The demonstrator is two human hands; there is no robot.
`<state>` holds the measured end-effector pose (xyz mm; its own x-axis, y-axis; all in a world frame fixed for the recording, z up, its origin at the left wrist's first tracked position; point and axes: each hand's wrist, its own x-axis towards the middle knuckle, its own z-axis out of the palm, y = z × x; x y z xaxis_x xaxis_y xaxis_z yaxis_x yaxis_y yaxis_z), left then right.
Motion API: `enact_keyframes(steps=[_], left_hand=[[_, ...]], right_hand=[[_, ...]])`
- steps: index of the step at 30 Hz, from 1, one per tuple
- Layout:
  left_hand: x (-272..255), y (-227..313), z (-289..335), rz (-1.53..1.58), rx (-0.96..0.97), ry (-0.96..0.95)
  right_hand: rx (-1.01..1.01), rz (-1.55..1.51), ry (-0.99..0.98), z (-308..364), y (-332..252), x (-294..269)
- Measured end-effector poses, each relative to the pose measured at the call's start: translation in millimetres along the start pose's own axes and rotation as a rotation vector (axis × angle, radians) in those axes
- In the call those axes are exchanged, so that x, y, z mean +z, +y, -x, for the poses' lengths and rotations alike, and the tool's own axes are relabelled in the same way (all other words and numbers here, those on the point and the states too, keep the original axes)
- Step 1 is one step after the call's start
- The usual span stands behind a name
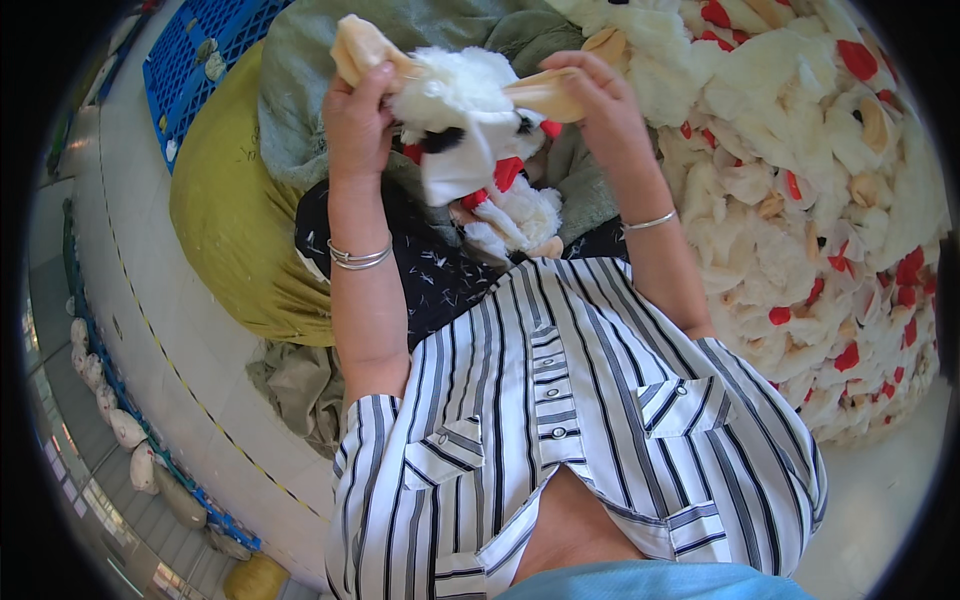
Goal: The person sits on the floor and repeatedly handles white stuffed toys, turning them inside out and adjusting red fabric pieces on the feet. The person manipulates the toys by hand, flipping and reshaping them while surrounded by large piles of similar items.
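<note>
A white plush animal skin (470,145) with dark eye patches, red pieces and peach ears hangs limp between my hands, above my lap. My left hand (358,118) pinches the base of its left-side ear (362,50), which sticks up past my fingers. At the other side, my right hand (600,105) grips the end of the second ear (543,93) and draws it outward. Lower down, the fluffy body part (525,218) of the plush rests near my lap. The inside of the skin is hidden.
On the right rises a big heap of similar white plush skins (790,260) with red and peach parts. An olive-yellow stuffed sack (215,210) and grey-green cloth (310,85) lie ahead and left. A blue plastic crate (200,70) stands at the far left.
</note>
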<state>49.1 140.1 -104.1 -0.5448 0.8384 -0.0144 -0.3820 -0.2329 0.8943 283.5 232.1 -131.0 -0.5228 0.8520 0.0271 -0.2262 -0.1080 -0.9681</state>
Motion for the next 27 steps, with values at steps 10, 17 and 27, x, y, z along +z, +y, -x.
enact_keyframes(steps=[10,17,27], left_hand=[[-35.1,27.0,-9.6,-0.014,0.012,-0.069],[-37.2,28.0,-16.7,-0.060,0.223,0.199],[-46.6,33.5,-14.8,-0.081,0.296,0.329]], right_hand=[[-0.181,-0.380,-0.022,7.6,-79.7,-17.2],[-0.368,0.157,0.162,10.7,-69.5,8.8],[-0.226,0.105,0.181,9.2,-55.4,-6.1]])
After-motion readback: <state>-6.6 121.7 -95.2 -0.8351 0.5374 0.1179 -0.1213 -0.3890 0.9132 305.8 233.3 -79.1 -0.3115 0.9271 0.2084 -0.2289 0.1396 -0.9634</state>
